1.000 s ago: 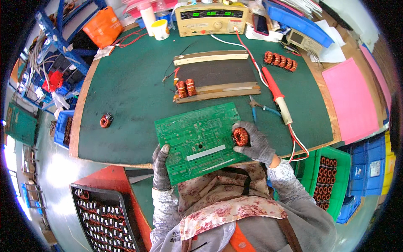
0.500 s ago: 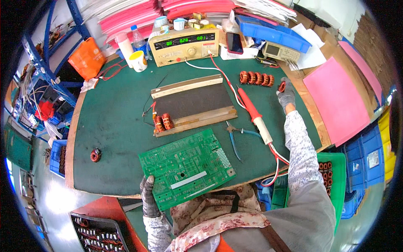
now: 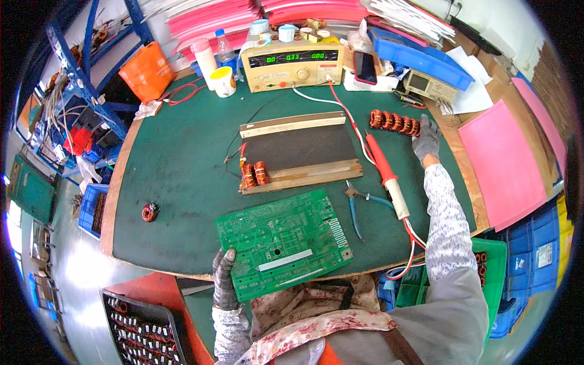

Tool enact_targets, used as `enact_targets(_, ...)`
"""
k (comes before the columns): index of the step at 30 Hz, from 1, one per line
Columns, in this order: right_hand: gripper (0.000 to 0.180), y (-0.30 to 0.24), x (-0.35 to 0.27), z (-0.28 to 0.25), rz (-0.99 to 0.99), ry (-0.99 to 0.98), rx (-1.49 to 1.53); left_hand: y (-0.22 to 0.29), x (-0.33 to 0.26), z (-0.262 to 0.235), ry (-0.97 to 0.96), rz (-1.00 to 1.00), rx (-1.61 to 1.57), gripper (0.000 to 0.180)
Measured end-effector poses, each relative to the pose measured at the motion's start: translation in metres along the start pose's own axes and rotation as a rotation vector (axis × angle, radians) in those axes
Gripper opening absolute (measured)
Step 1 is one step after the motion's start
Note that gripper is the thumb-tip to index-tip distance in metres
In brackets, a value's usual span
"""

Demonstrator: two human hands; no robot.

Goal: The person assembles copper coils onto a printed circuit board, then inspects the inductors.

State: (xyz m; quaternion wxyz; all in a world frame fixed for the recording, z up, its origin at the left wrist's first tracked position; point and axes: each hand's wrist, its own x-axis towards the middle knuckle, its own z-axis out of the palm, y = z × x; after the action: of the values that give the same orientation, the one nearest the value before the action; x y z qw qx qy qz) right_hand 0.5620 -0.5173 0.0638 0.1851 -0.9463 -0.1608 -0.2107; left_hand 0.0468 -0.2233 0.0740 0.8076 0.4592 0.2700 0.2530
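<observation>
My left hand [image 3: 225,277], in a dark grey glove, grips the lower left edge of a green circuit board [image 3: 286,234], with the thumb over its top face. The board is tilted at the table's near edge. Over at the far right, my gloved right hand [image 3: 427,143] has its fingers around the coil at the right end of a row of copper-wound ring coils [image 3: 395,122]. That end coil is partly hidden by the fingers. Two more ring coils [image 3: 254,174] stand on the left end of a black wood-railed fixture [image 3: 298,146]. A single ring coil [image 3: 150,212] lies at the left.
Between board and right arm lie blue-handled cutters [image 3: 356,213] and a red-and-white probe [image 3: 383,164] with trailing cables. A beige bench instrument [image 3: 292,67], a yellow-white cup [image 3: 223,81] and a phone [image 3: 365,67] stand at the back. Pink sheets [image 3: 502,164] lie right; a green bin [image 3: 496,267] sits below.
My right hand has brought its ring coil over to the right end of the coil row. My left hand keeps its hold on the board. The whole view has shifted slightly.
</observation>
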Motion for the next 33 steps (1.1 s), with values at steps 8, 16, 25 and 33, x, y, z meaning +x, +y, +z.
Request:
enact_targets(8,0.072,-0.240,-0.113,-0.043,-0.665,-0.711,0.721,-0.003,-0.003,-0.008,-0.015,-0.025,-0.033,0.043)
enact_targets(16,0.068,-0.326,-0.146,0.028,-0.610,-0.475,0.645,-0.006,-0.006,-0.017,-0.074,-0.015,-0.111,0.041)
enact_targets(25,0.041,-0.214,-0.212,-0.079,0.088,-0.905,1.319,-0.006,-0.004,-0.020,-0.087,-0.058,-0.191,0.055)
enact_targets(33,0.021,-0.194,-0.257,-0.080,0.274,-0.689,1.160,-0.002,-0.006,-0.011,-0.089,-0.093,-0.213,0.055)
